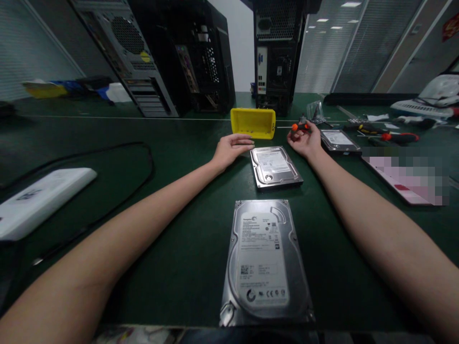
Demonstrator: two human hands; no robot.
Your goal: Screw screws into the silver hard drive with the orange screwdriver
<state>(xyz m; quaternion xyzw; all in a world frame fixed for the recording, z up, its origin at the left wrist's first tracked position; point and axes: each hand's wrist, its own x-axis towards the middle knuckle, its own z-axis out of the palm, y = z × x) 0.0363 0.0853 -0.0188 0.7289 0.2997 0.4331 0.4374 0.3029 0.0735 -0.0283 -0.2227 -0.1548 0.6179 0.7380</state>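
Observation:
A silver hard drive [274,165] with a white label lies flat on the green table, between my two hands. My left hand [231,149] rests by its far left corner, fingers stretched out; whether the fingertips touch the drive I cannot tell. In my right hand [307,139], beyond the drive's far right corner, is a screwdriver [300,127] with an orange and black handle, its thin shaft pointing left toward a yellow tray [253,123]. A few tiny bits lie in that tray. Closer to me, a larger-looking hard drive [263,267] lies label up near the table edge.
Computer cases [158,57] stand along the back, another case [278,57] right of them. Right of my right hand are a third drive [339,139], a red-and-black screwdriver [399,137] and a pink-edged flat item [401,184]. At left lie a white box [46,191] and black cable [152,162].

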